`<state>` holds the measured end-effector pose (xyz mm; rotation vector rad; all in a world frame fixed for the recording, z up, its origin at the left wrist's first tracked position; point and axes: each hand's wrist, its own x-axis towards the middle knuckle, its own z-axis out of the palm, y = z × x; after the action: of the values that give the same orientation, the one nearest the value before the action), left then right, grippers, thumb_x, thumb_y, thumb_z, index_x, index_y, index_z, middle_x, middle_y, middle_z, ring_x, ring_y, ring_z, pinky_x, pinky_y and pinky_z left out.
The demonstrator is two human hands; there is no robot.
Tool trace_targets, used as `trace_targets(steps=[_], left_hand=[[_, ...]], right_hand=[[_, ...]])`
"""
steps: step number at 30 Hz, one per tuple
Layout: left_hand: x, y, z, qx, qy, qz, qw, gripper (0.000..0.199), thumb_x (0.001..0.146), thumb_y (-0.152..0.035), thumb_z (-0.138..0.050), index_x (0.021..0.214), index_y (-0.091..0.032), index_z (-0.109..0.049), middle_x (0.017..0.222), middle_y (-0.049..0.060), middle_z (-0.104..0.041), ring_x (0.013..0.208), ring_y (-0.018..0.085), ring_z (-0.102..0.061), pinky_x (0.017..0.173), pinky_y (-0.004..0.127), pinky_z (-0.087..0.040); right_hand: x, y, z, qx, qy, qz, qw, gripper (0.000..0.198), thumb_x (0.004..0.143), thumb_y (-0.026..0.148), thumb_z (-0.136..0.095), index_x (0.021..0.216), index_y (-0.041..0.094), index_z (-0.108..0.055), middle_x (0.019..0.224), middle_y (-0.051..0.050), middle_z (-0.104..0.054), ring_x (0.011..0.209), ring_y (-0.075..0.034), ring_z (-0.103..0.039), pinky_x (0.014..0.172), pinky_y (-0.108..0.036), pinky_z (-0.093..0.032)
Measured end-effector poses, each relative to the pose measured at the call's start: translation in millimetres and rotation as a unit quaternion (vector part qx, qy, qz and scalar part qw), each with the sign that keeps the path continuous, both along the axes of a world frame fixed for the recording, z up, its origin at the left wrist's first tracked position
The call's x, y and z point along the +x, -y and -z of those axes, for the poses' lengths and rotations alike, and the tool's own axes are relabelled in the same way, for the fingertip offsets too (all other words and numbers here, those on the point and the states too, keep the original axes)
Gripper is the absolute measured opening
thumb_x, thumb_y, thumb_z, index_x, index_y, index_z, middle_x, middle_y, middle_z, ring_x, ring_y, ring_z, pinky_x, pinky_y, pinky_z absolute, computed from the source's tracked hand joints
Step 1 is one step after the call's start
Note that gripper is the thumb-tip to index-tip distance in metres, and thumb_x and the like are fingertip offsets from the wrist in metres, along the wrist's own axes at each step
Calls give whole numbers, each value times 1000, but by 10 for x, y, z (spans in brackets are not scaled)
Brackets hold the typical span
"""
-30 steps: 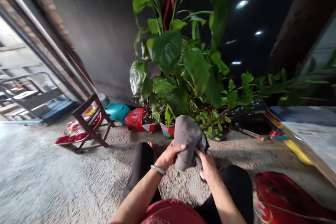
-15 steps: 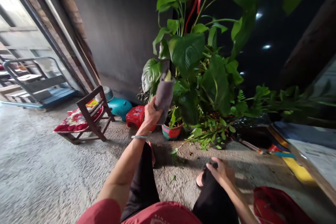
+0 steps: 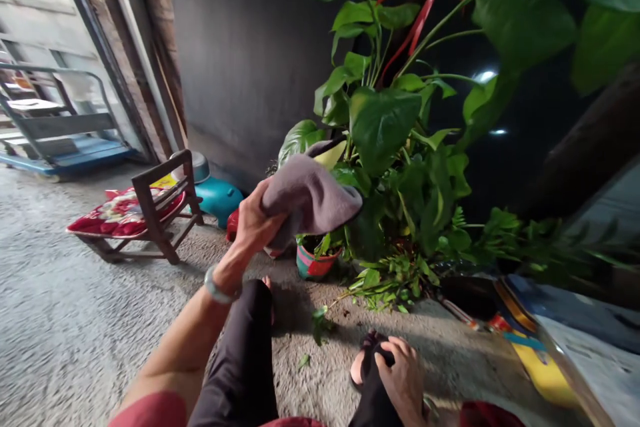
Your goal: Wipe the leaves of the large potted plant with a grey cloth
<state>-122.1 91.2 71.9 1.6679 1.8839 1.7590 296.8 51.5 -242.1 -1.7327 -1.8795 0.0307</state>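
A grey cloth (image 3: 313, 200) is gripped in my left hand (image 3: 255, 217), its free part fanned out toward the big potted plant (image 3: 385, 120) with broad green leaves. Just behind the cloth's upper edge shows a yellowish-green leaf (image 3: 331, 155); whether the cloth touches it I cannot tell. Below the cloth stands a small green and red flowerpot (image 3: 317, 263). My right hand (image 3: 403, 373) rests on my right knee with its fingers laid over the black trousers and holds nothing.
To the left are a low wooden chair (image 3: 163, 203) with a red flowered cushion, a teal stool (image 3: 217, 199) and a blue platform trolley (image 3: 65, 147). Cut greenery (image 3: 385, 283) lies on the concrete floor. A yellow object (image 3: 545, 370) and a board edge (image 3: 575, 373) are at right.
My left hand has moved left and slightly down, and the cloth has spread from a narrow bundle into a wider fold. The view has shifted. My right hand stays at the knee, its fingers now lower.
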Motion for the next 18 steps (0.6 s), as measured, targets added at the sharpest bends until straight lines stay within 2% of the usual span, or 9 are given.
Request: trace_targets(steps=[2,4,7,9,10,12,13,15,18], left_hand=[[-12,-348,51,-58,-18,-29,998,64,73,-18,-71,136,-14,-69,119,7,-80,115,30,-73,103,37,-58],[9,-527,311,-165,-40,-20,985,58,69,-15,-71,127,-12,-72,109,10,-81,109,33,-75,98,40,-60],[4,-365,750,-257,-60,131,956,48,68,-15,-70,115,-12,-75,106,12,-81,105,34,-76,95,40,-60],[-62,-77,838,-302,-32,244,921,50,61,-16,-75,111,-15,-77,108,8,-82,108,34,-76,95,37,-60],[-112,72,789,-316,-11,291,903,51,61,-19,-77,112,-18,-78,110,6,-83,107,32,-76,95,36,-60],[-217,301,517,-301,37,335,892,54,65,-26,-79,119,-21,-78,113,3,-83,105,28,-76,93,34,-61],[-255,354,320,-276,55,331,901,59,67,-30,-83,124,-21,-77,113,4,-82,104,28,-76,91,33,-62],[-267,306,-103,-186,69,269,943,65,72,-38,-83,133,-20,-74,115,5,-82,104,28,-75,89,33,-62],[-79,-106,-539,-80,6,188,979,63,74,-34,-81,133,-16,-74,112,4,-81,106,28,-74,92,34,-61]], right_hand=[[-57,-15,27,17,1,-5,1000,22,82,35,-57,81,26,-77,109,-14,-83,107,-38,-73,98,-53,-54],[-83,-31,68,32,6,-11,999,23,83,37,-56,81,27,-76,108,-13,-84,107,-37,-73,97,-51,-53],[-47,-68,157,43,15,-27,999,22,83,38,-58,80,29,-77,105,-12,-85,106,-37,-74,96,-50,-54],[-6,-95,220,45,29,-28,998,20,82,36,-58,80,29,-77,106,-11,-85,106,-38,-75,96,-50,-55],[10,-109,248,45,37,-23,998,19,83,34,-59,80,29,-77,107,-11,-85,107,-38,-74,95,-51,-55],[27,-137,294,49,48,-13,998,18,83,30,-59,80,30,-77,110,-11,-84,109,-38,-74,96,-51,-54],[29,-153,312,51,50,-13,997,17,83,29,-60,80,30,-77,110,-11,-84,110,-38,-73,97,-51,-54],[23,-190,337,52,48,-24,997,15,82,27,-63,79,31,-77,109,-11,-84,108,-39,-74,95,-52,-54],[-1,-230,339,44,40,-46,997,12,81,27,-66,79,30,-78,105,-10,-84,101,-37,-75,90,-50,-54]])
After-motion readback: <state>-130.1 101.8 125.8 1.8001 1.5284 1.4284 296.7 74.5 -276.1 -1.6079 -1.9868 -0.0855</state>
